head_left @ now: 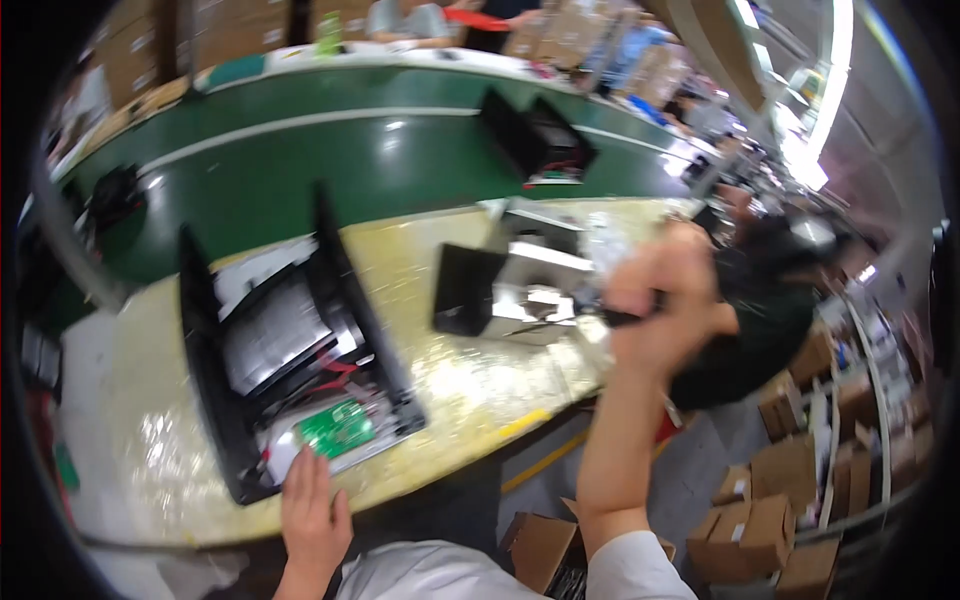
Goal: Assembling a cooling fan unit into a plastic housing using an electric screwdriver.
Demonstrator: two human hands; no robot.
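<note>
My left hand [316,520] lies with its fingers stretched out at the near edge of an open black housing [395,385]. Its fingertips are beside a green circuit board [337,429], and red wires run behind that board. A silvery curved metal part [277,335] sits between the housing's two tall black side walls. My right hand [665,285] is raised at the right, closed in a fist and blurred. From the fist sticks a dark-handled tool [632,312], its kind too smeared to name. Left of that hand stands a shiny metal box [535,280] with a black panel [464,290].
Yellowish film covers the workbench [150,400]. Behind it runs a green conveyor belt [400,150] carrying another black housing [540,135]. A person in dark clothing [755,310] is close by at the right. Cardboard boxes [755,525] stand on the floor at the lower right.
</note>
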